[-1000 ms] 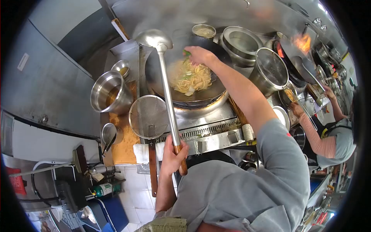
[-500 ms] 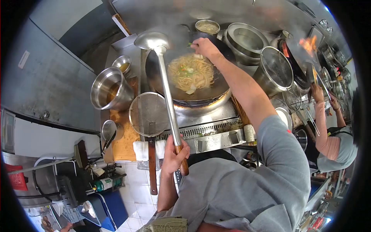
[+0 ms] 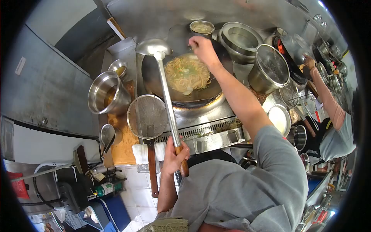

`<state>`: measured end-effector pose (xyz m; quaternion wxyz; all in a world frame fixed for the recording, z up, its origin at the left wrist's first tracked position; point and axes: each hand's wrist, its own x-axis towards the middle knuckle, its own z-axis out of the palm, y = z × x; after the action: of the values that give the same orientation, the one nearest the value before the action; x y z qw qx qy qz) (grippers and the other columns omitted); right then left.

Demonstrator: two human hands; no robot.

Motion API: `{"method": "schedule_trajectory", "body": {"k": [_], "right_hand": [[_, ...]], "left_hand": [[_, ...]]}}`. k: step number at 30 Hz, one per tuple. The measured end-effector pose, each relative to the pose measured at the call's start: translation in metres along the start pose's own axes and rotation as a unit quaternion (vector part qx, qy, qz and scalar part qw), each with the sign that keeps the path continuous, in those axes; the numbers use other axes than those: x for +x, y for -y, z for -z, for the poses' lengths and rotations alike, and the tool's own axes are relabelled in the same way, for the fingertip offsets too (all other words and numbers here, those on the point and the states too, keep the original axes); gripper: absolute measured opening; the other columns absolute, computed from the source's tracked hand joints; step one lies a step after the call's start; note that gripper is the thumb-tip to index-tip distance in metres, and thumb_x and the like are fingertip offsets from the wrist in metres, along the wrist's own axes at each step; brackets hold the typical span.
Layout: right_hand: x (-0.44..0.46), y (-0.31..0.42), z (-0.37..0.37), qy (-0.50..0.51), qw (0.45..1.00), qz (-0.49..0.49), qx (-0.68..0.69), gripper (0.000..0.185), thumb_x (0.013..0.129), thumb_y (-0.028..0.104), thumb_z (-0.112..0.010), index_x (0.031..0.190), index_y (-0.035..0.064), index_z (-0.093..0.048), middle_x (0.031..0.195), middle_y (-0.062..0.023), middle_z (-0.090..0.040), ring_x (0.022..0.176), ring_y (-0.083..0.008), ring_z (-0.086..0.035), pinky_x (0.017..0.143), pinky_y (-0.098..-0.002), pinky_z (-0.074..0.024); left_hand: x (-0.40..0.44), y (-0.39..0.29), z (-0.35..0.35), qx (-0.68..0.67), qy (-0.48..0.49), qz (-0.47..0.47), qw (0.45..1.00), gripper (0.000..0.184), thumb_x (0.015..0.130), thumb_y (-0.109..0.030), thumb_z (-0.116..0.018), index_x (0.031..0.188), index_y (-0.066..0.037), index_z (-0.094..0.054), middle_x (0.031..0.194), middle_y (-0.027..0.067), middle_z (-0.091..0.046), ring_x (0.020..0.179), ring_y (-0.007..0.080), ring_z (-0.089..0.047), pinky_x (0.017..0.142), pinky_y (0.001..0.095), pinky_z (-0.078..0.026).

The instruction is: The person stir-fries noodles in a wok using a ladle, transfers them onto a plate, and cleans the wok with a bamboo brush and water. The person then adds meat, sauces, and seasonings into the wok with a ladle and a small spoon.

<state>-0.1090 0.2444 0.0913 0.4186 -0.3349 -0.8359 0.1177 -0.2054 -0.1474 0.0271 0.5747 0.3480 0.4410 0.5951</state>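
Observation:
My left hand (image 3: 174,156) is closed around the wooden handle of a long steel ladle (image 3: 166,96). The ladle's bowl is up at the left side of a dark wok (image 3: 148,77). Noodles (image 3: 187,75) in liquid with green and pale pieces fill the wok's middle, and steam rises from it. Above the wok's far side is my right hand (image 3: 201,48), its fingers pinched together. A trace of green shows at the fingertips; most of what they hold is hidden.
A mesh strainer (image 3: 147,116) lies left of the ladle, near a steel pot (image 3: 110,92) and small bowl (image 3: 118,67). Behind stand a filled pot (image 3: 201,27) and stacked pots (image 3: 241,34). Rightward are another strainer (image 3: 272,63) and a co-worker's hand (image 3: 308,62) by a pan.
My right hand stays pinched above the wok; less green shows at its fingertips. At right, the co-worker's arm has moved upward, and the tall flame there no longer shows. The view has shifted slightly.

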Motion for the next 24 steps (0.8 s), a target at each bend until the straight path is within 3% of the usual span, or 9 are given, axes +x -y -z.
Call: {"method": "schedule_trajectory", "body": {"k": [2, 6, 12, 17, 18, 19, 21, 22, 24], "right_hand": [[-0.017, -0.046, -0.03, 0.095, 0.986, 0.094, -0.101, 0.036, 0.081, 0.005, -0.063, 0.116, 0.0072, -0.064, 0.094, -0.0203, -0.067, 0.088, -0.0342, -0.066, 0.079, -0.0378, -0.0527], [-0.031, -0.011, 0.018, 0.138, 0.981, -0.119, -0.069, 0.049, 0.08, 0.005, -0.063, 0.128, 0.0122, -0.058, 0.104, -0.0196, -0.067, 0.091, -0.0333, -0.066, 0.083, -0.0359, -0.053], [-0.121, 0.067, 0.058, 0.18, 0.919, -0.201, 0.288, 0.041, 0.085, 0.017, -0.067, 0.122, 0.0027, -0.061, 0.106, -0.0144, -0.069, 0.092, -0.0169, -0.065, 0.081, -0.0324, -0.0512], [-0.191, 0.152, 0.061, 0.184, 0.848, -0.207, 0.451, 0.042, 0.087, 0.015, -0.068, 0.125, 0.0018, -0.053, 0.097, -0.0018, -0.063, 0.093, -0.0115, -0.058, 0.084, -0.0281, -0.0472], [-0.2, 0.135, 0.051, 0.144, 0.877, -0.194, 0.416, 0.037, 0.088, 0.016, -0.068, 0.119, 0.0024, -0.054, 0.09, 0.0003, -0.059, 0.089, -0.009, -0.056, 0.08, -0.0267, -0.0468], [-0.198, 0.136, 0.066, 0.131, 0.866, -0.245, 0.415, 0.04, 0.089, 0.015, -0.065, 0.125, 0.0033, -0.051, 0.089, 0.0014, -0.058, 0.085, -0.0068, -0.054, 0.075, -0.0235, -0.0452], [-0.199, 0.118, 0.082, 0.046, 0.864, -0.276, 0.419, 0.043, 0.092, 0.015, -0.061, 0.131, 0.0039, -0.049, 0.082, 0.0034, -0.054, 0.073, -0.005, -0.05, 0.062, -0.02, -0.0423], [-0.201, 0.117, 0.103, 0.069, 0.842, -0.304, 0.44, 0.041, 0.092, 0.016, -0.061, 0.13, 0.0033, -0.049, 0.076, 0.0034, -0.051, 0.067, -0.0045, -0.048, 0.057, -0.0205, -0.0415], [-0.205, 0.12, 0.118, 0.047, 0.816, -0.356, 0.452, 0.039, 0.093, 0.015, -0.059, 0.129, 0.0019, -0.048, 0.067, 0.0045, -0.045, 0.052, -0.0034, -0.041, 0.044, -0.0211, -0.0374]], "left_hand": [[-0.002, -0.003, -0.001, -0.002, 0.006, 0.005, 1.0, 0.042, 0.085, 0.007, -0.057, 0.122, -0.004, -0.038, 0.074, 0.005, -0.05, 0.058, 0.0122, -0.05, 0.054, 0.0267, -0.044], [0.001, -0.001, 0.0, -0.003, 0.009, 0.004, 1.0, 0.041, 0.086, 0.005, -0.057, 0.122, -0.004, -0.039, 0.075, 0.0053, -0.05, 0.058, 0.0127, -0.051, 0.054, 0.0275, -0.044], [0.022, 0.006, -0.006, 0.016, 0.015, -0.005, 1.0, 0.04, 0.086, 0.006, -0.057, 0.12, -0.007, -0.038, 0.078, 0.0049, -0.051, 0.058, 0.0116, -0.052, 0.052, 0.028, -0.045], [0.069, 0.018, -0.049, 0.195, 0.055, -0.138, 0.969, 0.054, 0.082, -0.002, -0.067, 0.124, -0.001, -0.034, 0.101, 0.0088, -0.053, 0.089, 0.016, -0.056, 0.075, 0.031, -0.049], [0.078, 0.02, -0.052, 0.245, 0.075, -0.193, 0.947, 0.059, 0.08, -0.005, -0.07, 0.126, 0.001, -0.033, 0.108, 0.0103, -0.053, 0.1, 0.0171, -0.055, 0.083, 0.0318, -0.05], [0.075, 0.004, -0.058, 0.259, 0.124, -0.102, 0.952, 0.051, 0.08, -0.009, -0.073, 0.121, 0.0, -0.043, 0.109, 0.012, -0.055, 0.103, 0.0203, -0.056, 0.083, 0.0342, -0.049], [0.083, -0.016, -0.054, 0.431, 0.266, -0.243, 0.827, 0.029, 0.081, -0.014, -0.073, 0.102, -0.002, -0.058, 0.11, 0.0131, -0.056, 0.099, 0.0263, -0.059, 0.083, 0.0358, -0.049], [0.08, -0.021, -0.057, 0.397, 0.256, -0.254, 0.844, 0.017, 0.082, -0.016, -0.071, 0.087, -0.002, -0.062, 0.092, 0.0121, -0.06, 0.091, 0.0314, -0.059, 0.083, 0.0397, -0.046], [0.087, -0.022, -0.054, 0.423, 0.167, -0.316, 0.832, 0.014, 0.081, -0.013, -0.07, 0.086, -0.002, -0.062, 0.091, 0.0125, -0.061, 0.091, 0.032, -0.059, 0.083, 0.0404, -0.046]]}}
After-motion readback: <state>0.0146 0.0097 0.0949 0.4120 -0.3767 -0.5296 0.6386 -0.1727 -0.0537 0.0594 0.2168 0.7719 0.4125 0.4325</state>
